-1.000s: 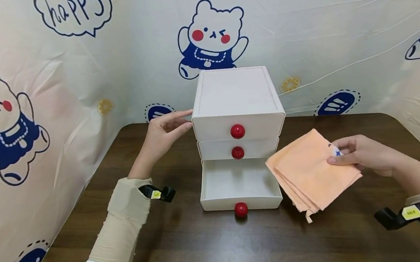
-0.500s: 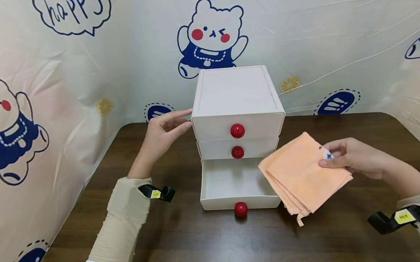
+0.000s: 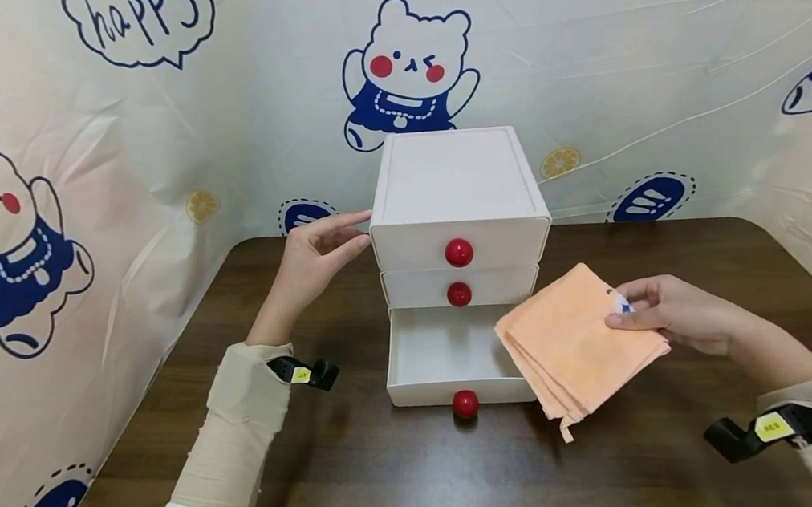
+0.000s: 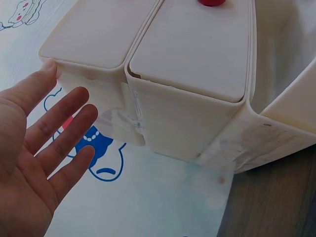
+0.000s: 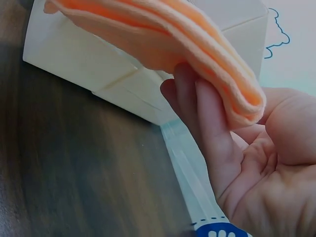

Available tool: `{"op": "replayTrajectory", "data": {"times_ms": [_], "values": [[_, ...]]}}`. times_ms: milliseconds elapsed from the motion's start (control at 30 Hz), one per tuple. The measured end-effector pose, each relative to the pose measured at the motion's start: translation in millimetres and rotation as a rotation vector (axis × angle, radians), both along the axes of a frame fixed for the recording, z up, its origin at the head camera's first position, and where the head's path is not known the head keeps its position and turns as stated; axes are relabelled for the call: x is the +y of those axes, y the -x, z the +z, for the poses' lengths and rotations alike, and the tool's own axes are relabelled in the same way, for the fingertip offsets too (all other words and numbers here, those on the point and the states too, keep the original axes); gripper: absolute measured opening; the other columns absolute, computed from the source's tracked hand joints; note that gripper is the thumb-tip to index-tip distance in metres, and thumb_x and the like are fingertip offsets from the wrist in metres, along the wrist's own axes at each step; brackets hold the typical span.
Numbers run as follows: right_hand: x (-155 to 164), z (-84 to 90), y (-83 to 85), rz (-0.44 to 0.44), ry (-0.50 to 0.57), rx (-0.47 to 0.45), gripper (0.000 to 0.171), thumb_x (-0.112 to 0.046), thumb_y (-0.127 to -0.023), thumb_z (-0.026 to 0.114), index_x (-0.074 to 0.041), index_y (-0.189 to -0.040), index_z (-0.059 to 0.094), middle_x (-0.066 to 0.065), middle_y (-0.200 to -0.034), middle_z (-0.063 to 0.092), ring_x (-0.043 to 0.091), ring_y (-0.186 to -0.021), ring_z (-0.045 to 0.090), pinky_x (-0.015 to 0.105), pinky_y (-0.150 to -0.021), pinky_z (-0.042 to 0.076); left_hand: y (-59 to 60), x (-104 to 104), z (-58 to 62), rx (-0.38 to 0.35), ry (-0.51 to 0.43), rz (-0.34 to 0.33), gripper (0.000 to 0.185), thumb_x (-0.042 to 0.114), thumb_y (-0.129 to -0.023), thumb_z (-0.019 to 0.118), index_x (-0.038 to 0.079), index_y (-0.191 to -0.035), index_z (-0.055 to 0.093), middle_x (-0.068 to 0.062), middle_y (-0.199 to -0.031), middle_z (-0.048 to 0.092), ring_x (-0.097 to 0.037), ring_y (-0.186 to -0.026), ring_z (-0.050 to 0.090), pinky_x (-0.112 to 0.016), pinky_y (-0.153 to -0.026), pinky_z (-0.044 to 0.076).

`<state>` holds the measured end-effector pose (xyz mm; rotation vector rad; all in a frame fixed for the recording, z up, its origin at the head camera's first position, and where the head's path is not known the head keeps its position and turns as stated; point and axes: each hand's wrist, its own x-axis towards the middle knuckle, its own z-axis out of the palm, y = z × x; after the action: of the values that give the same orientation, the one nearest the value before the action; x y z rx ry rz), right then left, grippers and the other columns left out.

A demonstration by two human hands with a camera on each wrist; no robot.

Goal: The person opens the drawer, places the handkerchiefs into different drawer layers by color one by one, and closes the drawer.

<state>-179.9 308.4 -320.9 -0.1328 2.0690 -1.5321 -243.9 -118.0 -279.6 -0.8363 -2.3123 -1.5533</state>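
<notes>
A white three-drawer box (image 3: pixel 463 178) with red knobs stands on the table, its bottom drawer (image 3: pixel 426 352) pulled out and bare inside where it shows. My left hand (image 3: pixel 318 258) touches the upper left side of the box with its fingertips. The left wrist view shows that hand's fingers (image 4: pixel 66 123) spread and straight, the thumb at the box's front edge. A folded peach towel (image 3: pixel 579 341) is pinched at its right edge between thumb and fingers of my right hand (image 3: pixel 683 314). Its left part overlaps the right end of the open drawer in the head view.
The dark wooden table (image 3: pixel 372 476) lies under everything. Behind and at the left hangs a white sheet (image 3: pixel 284 74) printed with bears. Black wrist cameras are strapped on both forearms, the right one (image 3: pixel 767 430) low over the table.
My right hand has carried the peach towel left and slightly down, toward the open bottom drawer. The left hand and the drawer box have stayed in place.
</notes>
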Motion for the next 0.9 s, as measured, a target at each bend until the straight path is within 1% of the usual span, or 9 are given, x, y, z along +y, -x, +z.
{"op": "replayTrajectory", "data": {"times_ms": [233,533,733,900], "values": [[-8.2,-4.2,-1.7,-0.010,0.042,-0.014,0.047,-0.010,-0.090,0.058,0.016,-0.123,0.037,0.013,-0.087,0.066,0.024,-0.074,0.066,0.037,-0.066,0.054,0.1,0.1,-0.2,0.005,0.005,0.003,0.032,0.003,-0.086,0.063,-0.002,-0.118,0.060,-0.020,-0.099,0.065,-0.013,-0.084,0.062,-0.025,-0.074,0.049],[-19.7,-6.1,-0.4,-0.037,0.055,-0.031,0.051,-0.011,-0.091,0.057,0.015,-0.127,0.032,0.012,-0.088,0.065,0.022,-0.075,0.066,0.035,-0.066,0.054,0.7,-0.3,-0.3,0.013,0.013,0.005,0.033,0.004,-0.086,0.063,-0.001,-0.118,0.060,-0.019,-0.099,0.065,-0.014,-0.084,0.062,-0.027,-0.075,0.049],[-30.1,-4.6,0.4,-0.044,0.053,-0.032,0.053,-0.012,-0.090,0.059,0.015,-0.128,0.033,0.012,-0.087,0.065,0.022,-0.074,0.066,0.035,-0.065,0.054,1.1,0.1,0.2,0.013,0.017,0.005,0.033,0.005,-0.086,0.063,-0.001,-0.118,0.060,-0.018,-0.100,0.065,-0.016,-0.085,0.062,-0.030,-0.076,0.049],[-38.5,-2.6,1.7,-0.030,0.073,-0.034,0.052,-0.012,-0.090,0.059,0.014,-0.127,0.033,0.013,-0.088,0.065,0.023,-0.074,0.066,0.035,-0.066,0.054,0.0,-0.3,0.2,0.009,0.013,0.006,0.032,0.004,-0.086,0.063,-0.001,-0.118,0.060,-0.019,-0.099,0.065,-0.016,-0.084,0.062,-0.027,-0.075,0.049]]}}
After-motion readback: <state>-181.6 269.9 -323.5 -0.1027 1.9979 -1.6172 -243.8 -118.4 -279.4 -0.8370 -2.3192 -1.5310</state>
